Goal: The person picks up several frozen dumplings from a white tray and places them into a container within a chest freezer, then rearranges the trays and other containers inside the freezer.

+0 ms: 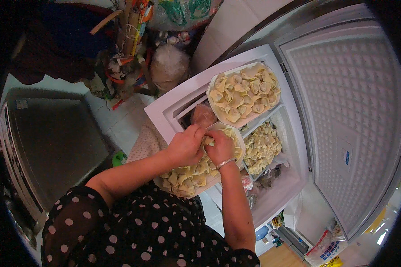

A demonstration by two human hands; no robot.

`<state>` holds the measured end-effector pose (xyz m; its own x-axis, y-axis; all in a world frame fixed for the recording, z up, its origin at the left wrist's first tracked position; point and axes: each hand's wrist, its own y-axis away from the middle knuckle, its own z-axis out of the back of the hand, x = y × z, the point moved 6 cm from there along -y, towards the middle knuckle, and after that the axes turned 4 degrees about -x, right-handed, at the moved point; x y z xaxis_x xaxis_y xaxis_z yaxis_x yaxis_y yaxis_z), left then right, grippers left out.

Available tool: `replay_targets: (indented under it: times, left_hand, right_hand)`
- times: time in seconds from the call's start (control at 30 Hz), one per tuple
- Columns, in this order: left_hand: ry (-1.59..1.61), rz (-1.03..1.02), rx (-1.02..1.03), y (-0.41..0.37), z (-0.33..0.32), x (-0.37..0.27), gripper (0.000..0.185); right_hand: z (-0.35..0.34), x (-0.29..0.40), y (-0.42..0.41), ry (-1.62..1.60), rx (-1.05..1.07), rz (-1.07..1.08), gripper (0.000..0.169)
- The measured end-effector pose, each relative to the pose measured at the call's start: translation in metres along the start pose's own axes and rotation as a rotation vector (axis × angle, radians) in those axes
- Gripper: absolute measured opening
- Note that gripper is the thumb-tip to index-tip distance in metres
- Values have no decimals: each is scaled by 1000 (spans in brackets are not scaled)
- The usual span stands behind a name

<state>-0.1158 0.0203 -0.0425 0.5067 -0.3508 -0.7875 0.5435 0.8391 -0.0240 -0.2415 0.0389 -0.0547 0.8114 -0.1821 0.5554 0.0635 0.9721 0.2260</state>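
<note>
My left hand and my right hand meet fingertip to fingertip over a pale tray heaped with folded wontons. Between the fingers shows a wonton, partly covered by them. A bracelet is on my right wrist. A second white tray full of wontons rests across the far part of the open chest freezer. Lower inside the freezer, a mass of wontons lies in a basket or compartment. Beside my fingers is a plastic-wrapped pinkish package.
The freezer's raised lid stands on the right. Bagged items lie in the freezer's near part. A dark-topped appliance is at the left. Bags and a container with rolled items stand behind on the tiled floor.
</note>
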Motion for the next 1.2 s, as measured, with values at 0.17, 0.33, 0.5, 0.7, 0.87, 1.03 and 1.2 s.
replay_targets:
  times: [0.17,0.33,0.5,0.7,0.87,1.03,1.2]
  left_hand:
    - [8,-8,-4,1,0,1,54]
    - [4,13,43,1,-1,3,58]
    - [-6,26,74,-1,3,-3,56]
    - [121,55,81,-2,2,6,50]
    - [276,-108,-34,-5,6,4,38]
    - [214,-94,-181,-9,11,1,31]
    - [-8,-358,-120,-16,12,-34,35]
  right_hand:
    - [3,8,-1,-30,31,38,31]
    - [-10,11,10,36,80,-23,28]
    - [22,9,20,-138,-114,-9,31]
    - [39,-5,41,-477,-238,-32,33]
    - [31,12,45,-264,-240,141,30]
    - [46,24,58,-179,-486,60,30]
    - [42,-8,85,-178,-672,-232,29]
